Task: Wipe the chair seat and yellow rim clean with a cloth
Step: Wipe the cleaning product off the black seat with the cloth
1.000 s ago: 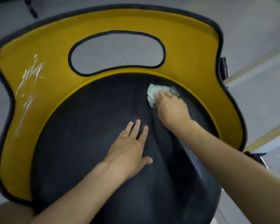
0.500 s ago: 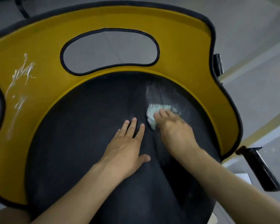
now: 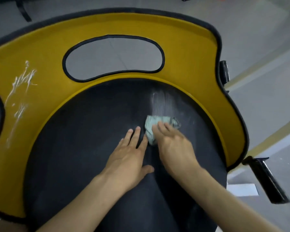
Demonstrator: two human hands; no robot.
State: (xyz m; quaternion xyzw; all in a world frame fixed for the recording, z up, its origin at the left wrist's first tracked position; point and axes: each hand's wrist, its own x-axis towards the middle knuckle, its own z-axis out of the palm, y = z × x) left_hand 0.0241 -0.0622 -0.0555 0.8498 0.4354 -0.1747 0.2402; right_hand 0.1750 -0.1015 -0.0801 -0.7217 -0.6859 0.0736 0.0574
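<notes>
Grey floor point(image 3: 258, 39) is showing all around the chair. Near the middle, the right hand point(image 3: 172, 148) is pressing a small bunched-up cloth point(image 3: 153, 127) down on the black chair seat point(image 3: 74, 148). Its fingers are lying almost flat on top of the cloth, not wrapped round it. The thumb is hiding, so I cannot tell if it is pinching. The left hand point(image 3: 129, 158) is lying flat on the seat just beside the cloth, fingers spread and holding nothing. Its fingertips are almost touching the cloth's left edge. Just above the cloth, white streaks point(image 3: 162, 101) are running up the seat toward the yellow rim point(image 3: 182, 47). Lots of bare black seat is lying open to the left of both hands. The rim is curving round the seat's far side and both sides, with a thin black edge along its outside. White smears point(image 3: 22, 84) are sitting on the rim's left part, well apart from the cloth. An oval hole point(image 3: 114, 57) is opening through the rim at the back. A black armrest point(image 3: 266, 180) is sticking out past the rim on the right.
</notes>
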